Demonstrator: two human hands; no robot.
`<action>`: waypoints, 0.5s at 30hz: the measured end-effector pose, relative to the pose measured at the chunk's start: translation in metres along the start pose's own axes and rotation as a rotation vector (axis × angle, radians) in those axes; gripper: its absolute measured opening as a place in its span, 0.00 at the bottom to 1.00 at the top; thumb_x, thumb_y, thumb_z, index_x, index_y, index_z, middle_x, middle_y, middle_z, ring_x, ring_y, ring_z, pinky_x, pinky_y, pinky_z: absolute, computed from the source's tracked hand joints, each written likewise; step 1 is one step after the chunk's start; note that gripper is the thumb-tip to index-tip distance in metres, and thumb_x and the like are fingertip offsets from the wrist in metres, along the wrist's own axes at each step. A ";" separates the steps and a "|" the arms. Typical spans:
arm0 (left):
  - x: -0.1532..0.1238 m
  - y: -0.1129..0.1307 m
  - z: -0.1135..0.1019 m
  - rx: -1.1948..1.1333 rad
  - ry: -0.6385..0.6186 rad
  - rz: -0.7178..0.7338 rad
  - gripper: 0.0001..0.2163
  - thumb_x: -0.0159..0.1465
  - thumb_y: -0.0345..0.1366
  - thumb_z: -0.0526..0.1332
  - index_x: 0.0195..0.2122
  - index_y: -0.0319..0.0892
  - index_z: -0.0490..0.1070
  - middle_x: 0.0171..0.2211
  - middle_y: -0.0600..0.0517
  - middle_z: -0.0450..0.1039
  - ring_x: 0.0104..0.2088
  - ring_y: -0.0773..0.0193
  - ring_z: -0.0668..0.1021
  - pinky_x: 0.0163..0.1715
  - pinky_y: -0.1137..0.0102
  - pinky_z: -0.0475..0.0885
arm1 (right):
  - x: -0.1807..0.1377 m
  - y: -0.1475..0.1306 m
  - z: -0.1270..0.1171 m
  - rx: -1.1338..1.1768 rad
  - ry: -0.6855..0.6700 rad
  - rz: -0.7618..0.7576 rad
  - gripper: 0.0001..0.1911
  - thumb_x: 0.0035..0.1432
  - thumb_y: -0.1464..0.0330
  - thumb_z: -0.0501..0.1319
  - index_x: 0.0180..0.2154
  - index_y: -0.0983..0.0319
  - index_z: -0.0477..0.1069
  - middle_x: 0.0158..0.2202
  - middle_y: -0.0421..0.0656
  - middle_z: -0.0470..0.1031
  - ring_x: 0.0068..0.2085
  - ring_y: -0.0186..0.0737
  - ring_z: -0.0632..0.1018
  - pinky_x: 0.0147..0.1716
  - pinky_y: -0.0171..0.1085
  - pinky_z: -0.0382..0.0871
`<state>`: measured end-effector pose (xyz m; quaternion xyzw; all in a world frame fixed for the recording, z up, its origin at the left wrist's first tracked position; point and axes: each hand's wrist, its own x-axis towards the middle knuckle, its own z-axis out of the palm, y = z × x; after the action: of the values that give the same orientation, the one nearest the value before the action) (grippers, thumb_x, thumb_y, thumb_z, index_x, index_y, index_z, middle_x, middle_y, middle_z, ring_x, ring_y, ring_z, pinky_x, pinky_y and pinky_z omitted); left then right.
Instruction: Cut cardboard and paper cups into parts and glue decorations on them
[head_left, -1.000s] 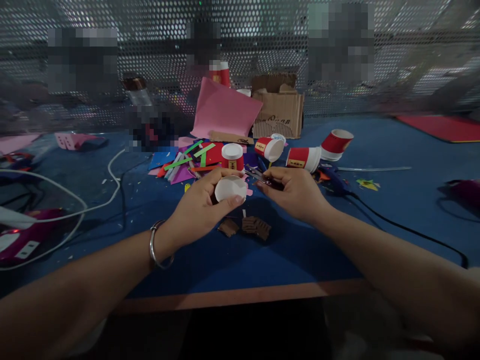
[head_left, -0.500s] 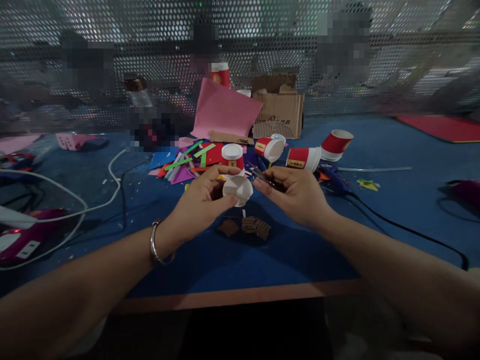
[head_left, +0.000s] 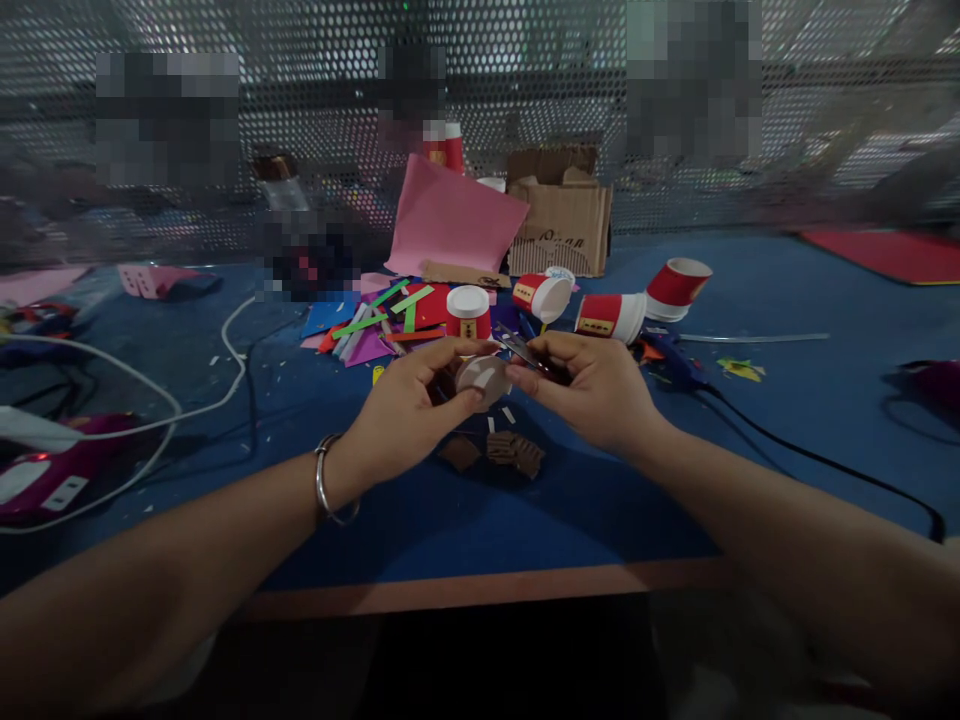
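My left hand (head_left: 409, 405) is closed round a small white paper cup (head_left: 484, 376), held on its side above the blue table (head_left: 600, 500). My right hand (head_left: 592, 385) is closed on a pair of scissors (head_left: 525, 353), whose blades point left and touch the cup's rim. A metal bangle (head_left: 330, 480) circles my left wrist. Small brown card pieces (head_left: 499, 450) lie on the table right below both hands.
Red and white paper cups (head_left: 611, 315) and coloured paper strips (head_left: 382, 320) lie beyond my hands. A pink sheet (head_left: 454, 225) and a cardboard box (head_left: 562, 225) stand at the back. A black cable (head_left: 810, 455) runs right, white cable (head_left: 217, 390) and a purple tool (head_left: 52, 475) lie left.
The cup has turned in my left hand and moved slightly right and up to meet the scissor blades. Both hands have drawn closer together.
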<state>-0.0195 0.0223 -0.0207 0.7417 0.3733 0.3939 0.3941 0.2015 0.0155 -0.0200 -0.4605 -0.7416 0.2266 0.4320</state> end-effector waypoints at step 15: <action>-0.003 0.016 0.018 -0.777 -0.161 -0.600 0.09 0.68 0.42 0.66 0.42 0.42 0.74 0.36 0.48 0.80 0.30 0.64 0.81 0.29 0.70 0.76 | -0.005 -0.001 0.001 -0.033 0.016 -0.111 0.11 0.61 0.62 0.66 0.30 0.61 0.72 0.26 0.38 0.71 0.27 0.32 0.68 0.28 0.36 0.61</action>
<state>-0.0008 0.0075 -0.0143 0.4277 0.3642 0.3146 0.7651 0.2011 0.0107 -0.0219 -0.4273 -0.7664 0.1864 0.4420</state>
